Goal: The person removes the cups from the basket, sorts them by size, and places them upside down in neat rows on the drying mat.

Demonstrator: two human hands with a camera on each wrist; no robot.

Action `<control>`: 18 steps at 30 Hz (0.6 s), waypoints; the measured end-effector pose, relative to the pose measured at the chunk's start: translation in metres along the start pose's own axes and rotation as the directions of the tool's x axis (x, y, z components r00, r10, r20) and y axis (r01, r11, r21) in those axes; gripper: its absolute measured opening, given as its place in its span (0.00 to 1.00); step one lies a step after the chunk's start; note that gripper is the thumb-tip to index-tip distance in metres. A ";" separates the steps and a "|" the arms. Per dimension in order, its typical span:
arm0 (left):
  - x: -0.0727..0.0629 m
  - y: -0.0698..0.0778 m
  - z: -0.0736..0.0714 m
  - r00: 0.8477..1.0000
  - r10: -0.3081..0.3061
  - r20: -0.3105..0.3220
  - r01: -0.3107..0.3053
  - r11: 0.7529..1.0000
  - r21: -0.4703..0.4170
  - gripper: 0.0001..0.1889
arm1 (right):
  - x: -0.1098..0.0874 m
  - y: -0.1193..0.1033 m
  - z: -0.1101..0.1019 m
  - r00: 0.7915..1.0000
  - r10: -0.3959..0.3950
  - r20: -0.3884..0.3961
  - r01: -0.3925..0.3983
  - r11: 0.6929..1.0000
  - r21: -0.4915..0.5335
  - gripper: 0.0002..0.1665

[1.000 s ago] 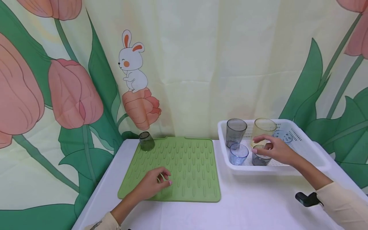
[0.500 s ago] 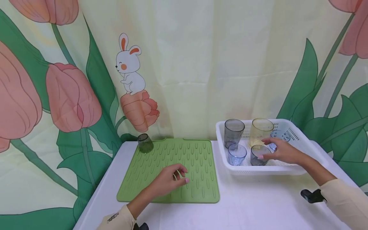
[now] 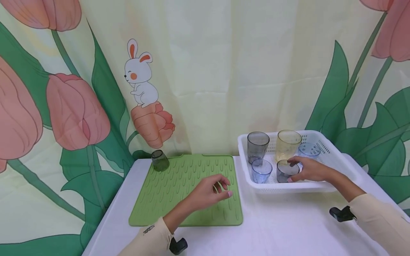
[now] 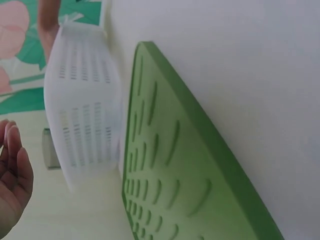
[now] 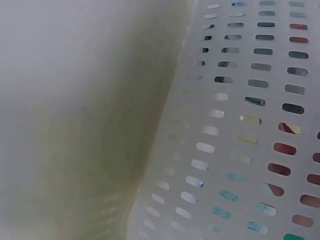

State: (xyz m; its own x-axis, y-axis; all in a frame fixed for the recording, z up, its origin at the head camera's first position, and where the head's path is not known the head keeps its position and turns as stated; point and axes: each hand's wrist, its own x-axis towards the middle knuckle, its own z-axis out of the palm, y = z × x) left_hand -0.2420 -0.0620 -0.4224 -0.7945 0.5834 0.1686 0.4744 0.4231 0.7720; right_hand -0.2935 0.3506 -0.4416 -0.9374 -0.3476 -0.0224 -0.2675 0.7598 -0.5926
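Observation:
My right hand (image 3: 309, 170) reaches into the white basket (image 3: 346, 174), thumb and fingers curled round the right side of a short grey glass (image 3: 284, 172) standing in it. In the right wrist view the basket's slotted wall (image 5: 240, 150) hides that hand and the glass. My left hand (image 3: 209, 192) hovers over the right part of the green ridged mat (image 3: 160, 202), fingers loosely bent with nothing in them. The left wrist view shows that hand (image 4: 14, 180) at the edge, beside the basket and mat. A dark short glass (image 3: 160, 161) stands upside down on the mat's far left corner.
Also in the basket are a short blue glass (image 3: 261, 172), a tall grey glass (image 3: 257, 147), a tall yellow glass (image 3: 287, 145) and another blue glass (image 3: 309, 151). A white cloth (image 3: 266, 224) covers the table. A printed curtain (image 3: 205, 81) hangs behind.
My right hand has come down to the short grey glass and its fingers have closed round it. My left hand has moved right across the mat towards the basket.

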 end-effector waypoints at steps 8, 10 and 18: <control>0.017 0.012 0.011 1.000 0.024 0.014 -0.024 1.000 -0.004 0.12 | -0.002 -0.004 -0.002 0.999 -0.015 -0.030 0.016 0.999 0.045 0.50; 0.022 0.014 0.013 0.999 0.036 0.010 -0.036 0.999 0.003 0.12 | -0.003 -0.006 -0.004 0.998 -0.025 -0.051 0.027 0.998 0.052 0.50; 0.042 0.024 0.016 0.997 0.078 0.006 -0.078 0.997 -0.007 0.18 | -0.011 -0.021 -0.013 0.994 -0.055 -0.095 0.072 0.982 0.174 0.46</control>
State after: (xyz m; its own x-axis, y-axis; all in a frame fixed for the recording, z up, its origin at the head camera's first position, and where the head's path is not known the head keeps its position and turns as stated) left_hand -0.2577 -0.0162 -0.4064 -0.7530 0.6185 0.2247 0.5321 0.3713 0.7609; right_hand -0.2804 0.3458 -0.4180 -0.9381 -0.3352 0.0874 -0.2910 0.6258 -0.7236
